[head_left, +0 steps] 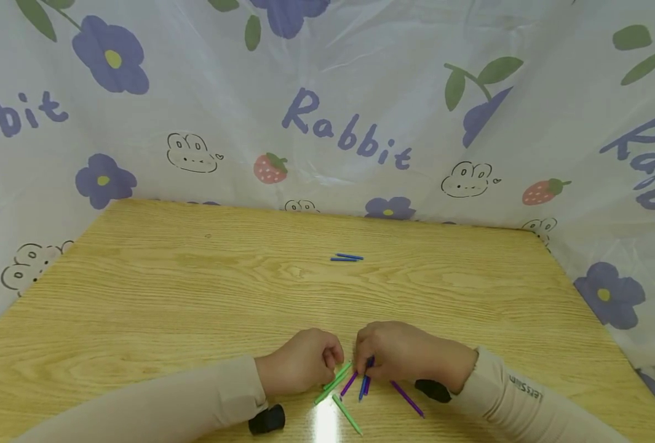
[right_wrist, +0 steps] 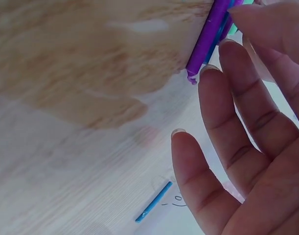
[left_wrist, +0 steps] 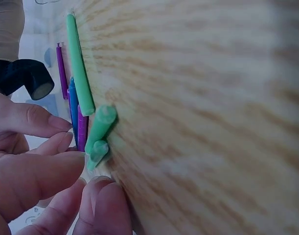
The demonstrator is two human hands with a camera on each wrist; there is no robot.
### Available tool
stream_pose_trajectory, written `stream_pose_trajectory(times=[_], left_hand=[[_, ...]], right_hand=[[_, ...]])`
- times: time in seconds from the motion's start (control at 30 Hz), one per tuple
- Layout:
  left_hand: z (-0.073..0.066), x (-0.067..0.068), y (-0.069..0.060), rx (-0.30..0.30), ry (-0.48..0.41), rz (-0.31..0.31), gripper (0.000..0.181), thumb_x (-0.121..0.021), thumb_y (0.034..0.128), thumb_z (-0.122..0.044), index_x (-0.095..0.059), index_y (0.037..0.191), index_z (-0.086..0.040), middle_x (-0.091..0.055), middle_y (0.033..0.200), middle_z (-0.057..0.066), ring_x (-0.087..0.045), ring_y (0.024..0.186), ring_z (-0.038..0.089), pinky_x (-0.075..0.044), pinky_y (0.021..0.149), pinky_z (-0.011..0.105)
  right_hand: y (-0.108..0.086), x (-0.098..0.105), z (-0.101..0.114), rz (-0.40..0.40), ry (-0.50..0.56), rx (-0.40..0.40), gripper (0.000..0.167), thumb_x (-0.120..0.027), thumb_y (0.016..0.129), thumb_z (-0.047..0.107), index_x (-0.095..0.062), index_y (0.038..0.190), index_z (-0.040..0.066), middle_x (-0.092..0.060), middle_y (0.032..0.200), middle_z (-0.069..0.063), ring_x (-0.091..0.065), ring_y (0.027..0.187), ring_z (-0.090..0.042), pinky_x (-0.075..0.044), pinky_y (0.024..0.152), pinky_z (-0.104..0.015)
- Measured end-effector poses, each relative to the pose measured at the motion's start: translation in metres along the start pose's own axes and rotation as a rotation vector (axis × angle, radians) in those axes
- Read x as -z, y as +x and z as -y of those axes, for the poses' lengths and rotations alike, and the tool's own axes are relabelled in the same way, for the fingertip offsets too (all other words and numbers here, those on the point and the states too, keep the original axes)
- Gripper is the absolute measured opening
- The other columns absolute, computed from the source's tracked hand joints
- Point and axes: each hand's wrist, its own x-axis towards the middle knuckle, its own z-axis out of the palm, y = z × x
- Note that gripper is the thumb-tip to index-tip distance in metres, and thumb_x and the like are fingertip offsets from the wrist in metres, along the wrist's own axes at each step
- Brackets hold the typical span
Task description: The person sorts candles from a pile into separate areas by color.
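Observation:
Thin birthday-style candles in green, purple and blue lie below and between both hands. The left hand (head_left: 302, 363) hovers beside several green candles (head_left: 334, 383); in the left wrist view its loosely bent fingers are close to the green candle ends (left_wrist: 101, 128), and any contact is unclear. The right hand (head_left: 396, 351) pinches a blue candle (head_left: 363, 387) between thumb and fingertip, its lower end slanting towards the wearer. Beside it are purple candles (head_left: 348, 386), one of which (right_wrist: 207, 41) runs past the fingertips in the right wrist view.
Two blue candles (head_left: 346, 258) lie farther back on the wooden table (head_left: 205, 277). A single purple candle (head_left: 408, 400) and a green candle (head_left: 347, 415) lie nearer the wearer. Behind the table hangs a printed cloth (head_left: 349, 80). Black wrist-worn devices (head_left: 267, 419) sit beneath the sleeves.

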Motion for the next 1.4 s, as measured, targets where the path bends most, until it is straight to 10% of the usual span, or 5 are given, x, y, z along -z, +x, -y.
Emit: stream_pose_trajectory(times=[1.4], left_hand=[[-0.0015, -0.0023, -0.0015, -0.010, 0.041, -0.022, 0.024, -0.059, 0.0733, 0.020, -0.061, 0.085, -0.001, -0.051, 0.073, 0.002, -0.046, 0.067, 0.016, -0.037, 0.057, 0.023]], right_hand=[[0.0028, -0.0024, -0.0016, 0.014, 0.013, -0.060, 0.017, -0.070, 0.073, 0.003, -0.071, 0.083, 0.016, -0.058, 0.086, 0.015, -0.049, 0.077, 0.002, -0.045, 0.072, -0.014]])
